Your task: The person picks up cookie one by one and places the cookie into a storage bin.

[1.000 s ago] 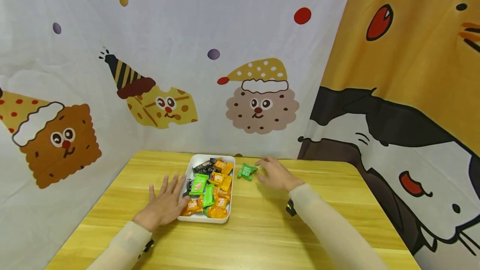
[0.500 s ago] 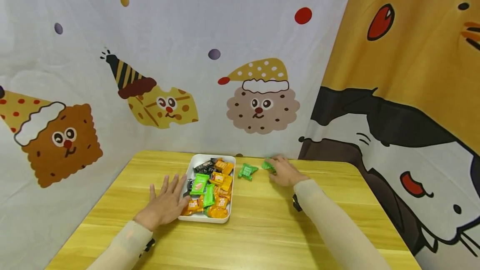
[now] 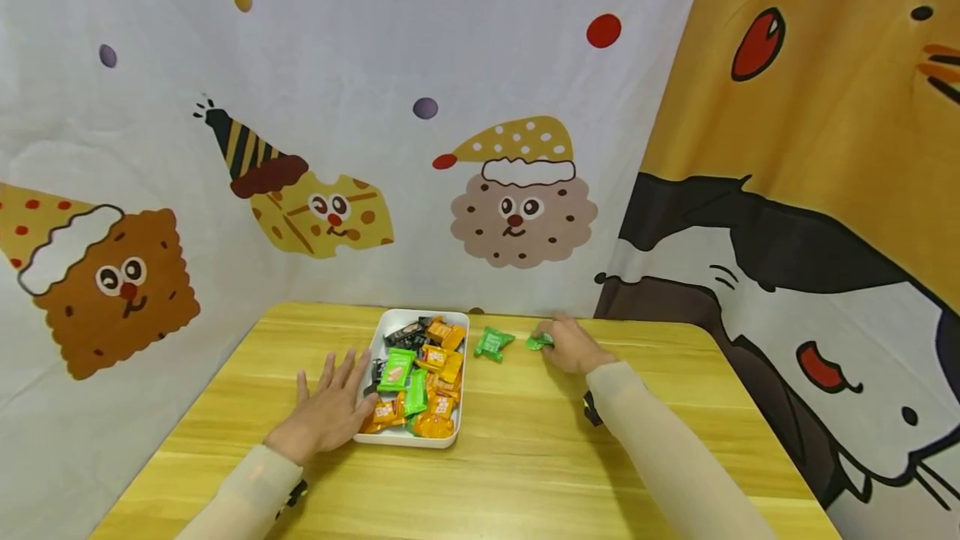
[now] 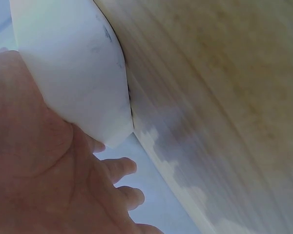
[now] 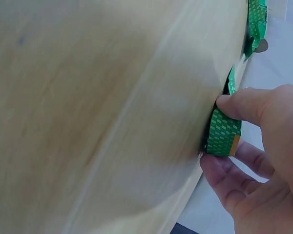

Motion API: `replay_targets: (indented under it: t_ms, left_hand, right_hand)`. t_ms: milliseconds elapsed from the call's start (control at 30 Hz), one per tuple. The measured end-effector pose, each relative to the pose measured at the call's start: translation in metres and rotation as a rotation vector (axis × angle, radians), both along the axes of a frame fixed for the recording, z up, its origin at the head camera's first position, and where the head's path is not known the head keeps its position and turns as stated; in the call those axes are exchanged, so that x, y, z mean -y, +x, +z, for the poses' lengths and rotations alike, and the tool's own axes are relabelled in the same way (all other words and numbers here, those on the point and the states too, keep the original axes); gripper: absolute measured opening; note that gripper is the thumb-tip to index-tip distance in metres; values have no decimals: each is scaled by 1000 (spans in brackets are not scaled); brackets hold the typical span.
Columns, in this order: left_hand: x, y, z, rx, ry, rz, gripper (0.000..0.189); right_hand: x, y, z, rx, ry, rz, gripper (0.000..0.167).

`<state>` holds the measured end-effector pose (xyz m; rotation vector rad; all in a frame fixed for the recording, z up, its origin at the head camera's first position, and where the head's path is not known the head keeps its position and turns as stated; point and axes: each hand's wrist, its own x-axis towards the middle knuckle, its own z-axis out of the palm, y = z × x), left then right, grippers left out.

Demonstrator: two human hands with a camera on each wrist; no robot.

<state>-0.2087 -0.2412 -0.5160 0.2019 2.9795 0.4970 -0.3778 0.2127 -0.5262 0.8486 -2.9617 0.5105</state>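
In the head view my left hand [image 3: 330, 407] lies with straight, spread fingers against the left side of a white tray [image 3: 457, 415]. The left wrist view shows the palm beside the tray wall [image 4: 83, 73]. Several orange, black and light green wrapped snacks [image 3: 396, 369] fill the tray. My right hand [image 3: 573, 346] pinches a dark green wrapped snack [image 5: 223, 134] between thumb and fingers, low at the tabletop; part of it is hidden by the hand in the head view. Another dark green wrapped snack [image 3: 493, 343] lies between the tray and this hand.
Wood-grain table [image 3: 510, 473] extends around the tray and both hands. A printed cloth curtain [image 3: 517, 48] hangs directly behind the table's far edge, with another orange printed cloth [image 3: 720, 123] along the right.
My right hand has moved right, away from the lying green snack, and a second green snack now shows at its fingertips. That snack sits slightly lower than half a second ago. The left hand stays put.
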Motion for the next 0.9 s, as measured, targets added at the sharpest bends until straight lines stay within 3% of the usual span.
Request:
replay_targets:
  t_ms: [900]
  left_hand:
    - [-2, 2, 4, -14, -4, 4, 83]
  right_hand:
    - [-1, 9, -1, 6, -51, -92, 25]
